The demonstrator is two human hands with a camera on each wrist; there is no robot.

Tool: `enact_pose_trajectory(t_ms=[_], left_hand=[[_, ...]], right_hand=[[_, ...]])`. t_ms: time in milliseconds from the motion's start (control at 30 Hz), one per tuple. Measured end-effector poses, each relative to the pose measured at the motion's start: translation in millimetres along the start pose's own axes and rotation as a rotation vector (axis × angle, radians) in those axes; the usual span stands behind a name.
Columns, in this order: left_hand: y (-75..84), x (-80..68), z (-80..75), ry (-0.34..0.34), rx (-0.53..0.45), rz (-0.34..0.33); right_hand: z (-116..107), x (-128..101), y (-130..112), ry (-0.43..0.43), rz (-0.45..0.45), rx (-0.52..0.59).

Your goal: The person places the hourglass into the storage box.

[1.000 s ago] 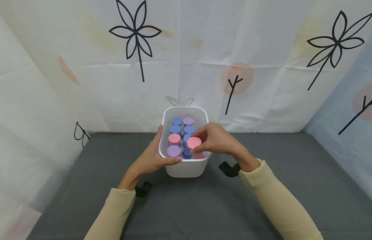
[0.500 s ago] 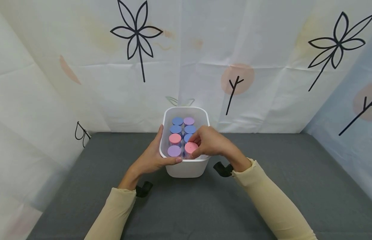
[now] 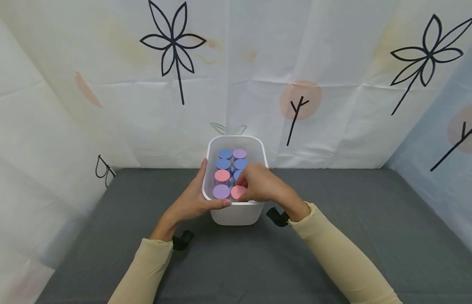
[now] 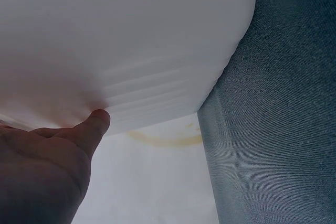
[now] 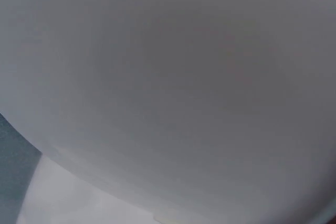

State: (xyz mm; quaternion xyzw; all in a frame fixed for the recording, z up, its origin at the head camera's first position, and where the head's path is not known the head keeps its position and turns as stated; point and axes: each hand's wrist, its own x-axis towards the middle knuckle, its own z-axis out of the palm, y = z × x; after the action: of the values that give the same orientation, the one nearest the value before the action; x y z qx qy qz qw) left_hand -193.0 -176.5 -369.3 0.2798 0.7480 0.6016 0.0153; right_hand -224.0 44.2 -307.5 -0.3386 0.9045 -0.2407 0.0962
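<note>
A white plastic bin stands on the table, holding two rows of small clear jars with coloured lids. My left hand grips its near left corner, thumb along the front rim and fingers against the outer side wall. In the left wrist view, the fingers press that wall. My right hand reaches over the right rim and pinches a pink-lidded jar low in the near right of the bin. Beside that jar sits a purple-lidded jar; another pink-lidded jar stands behind the purple one. The right wrist view shows only the bin's blurred wall.
Blue-lidded jars and a purple-lidded one fill the rows farther back. A dark grey cloth covers the table. Behind it hangs a white curtain with leaf drawings, close to the bin's far end.
My right hand has moved left and down, lowering the pink-lidded jar into the near right of the bin beside the purple-lidded one. My left hand stays on the bin.
</note>
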Motion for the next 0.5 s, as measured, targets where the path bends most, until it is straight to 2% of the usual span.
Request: enact_pose_trajectory(t_ms=[133,233,367,500], left_hand=[[1.1,1.0,1.6,-0.003,0.002,-0.001],[2.2,1.9,2.2,-0.005,0.004,-0.010],[1.9,1.7,2.3,-0.001,0.014,-0.024],[1.8,-0.3,0.1,0.012,0.054,-0.028]], right_hand=[[-0.5,-4.5,-0.1,0.020,0.016,0.012],[-3.6,-15.0,-0.9,0.082,0.048,0.042],[-10.7,-39.6,4.7,0.266,0.067,0.134],[-13.8,-66.2,26.9,0.498,0.021,0.199]])
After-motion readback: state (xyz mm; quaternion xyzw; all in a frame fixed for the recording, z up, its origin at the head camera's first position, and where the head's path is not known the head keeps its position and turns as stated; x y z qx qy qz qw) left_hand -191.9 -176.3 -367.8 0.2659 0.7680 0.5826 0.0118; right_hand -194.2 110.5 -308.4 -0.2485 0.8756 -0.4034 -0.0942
